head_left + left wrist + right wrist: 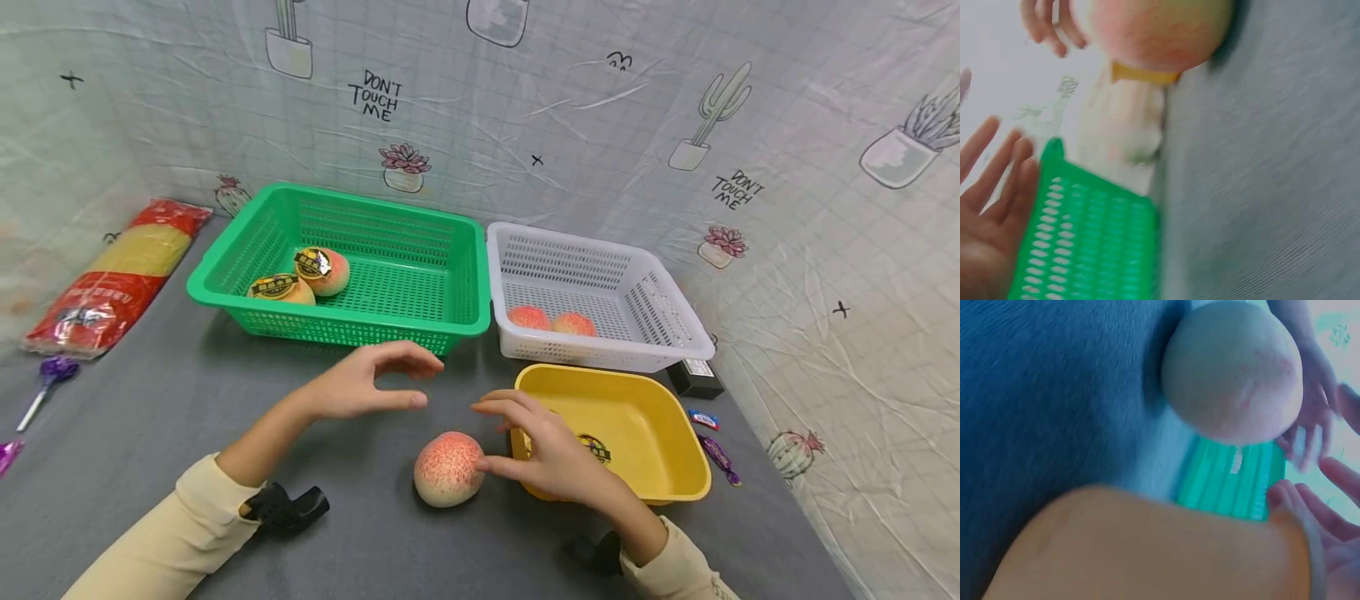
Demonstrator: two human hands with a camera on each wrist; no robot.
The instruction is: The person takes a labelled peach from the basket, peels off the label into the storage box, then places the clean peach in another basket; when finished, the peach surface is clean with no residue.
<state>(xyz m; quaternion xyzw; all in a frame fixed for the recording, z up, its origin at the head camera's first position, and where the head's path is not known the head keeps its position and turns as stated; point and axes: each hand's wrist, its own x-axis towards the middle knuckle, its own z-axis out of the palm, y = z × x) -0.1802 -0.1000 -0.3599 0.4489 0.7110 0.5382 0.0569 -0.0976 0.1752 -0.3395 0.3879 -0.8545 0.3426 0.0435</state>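
Observation:
A pink-and-cream peach (448, 469) sits on the grey table between my two hands. My left hand (375, 382) hovers to its upper left, in front of the green basket (360, 321), with fingers loosely bent and nothing in them. To the peach's right is my right hand (551, 446), relaxed and holding nothing. Its thumb tip overlaps the peach's edge in the head view; the right wrist view shows the fingers (1335, 481) apart from the peach (1232, 372). Partly behind the right hand stands a yellow bin (637, 442) with black-labelled fruit, mostly hidden.
Two labelled peaches (324, 271) lie in the green basket. The white basket (600, 354) holds two more peaches (529, 317). A red-and-yellow packet (112, 279) and a purple lollipop (56, 368) lie left; a black box (696, 379) and wrapped candies (718, 458) lie right.

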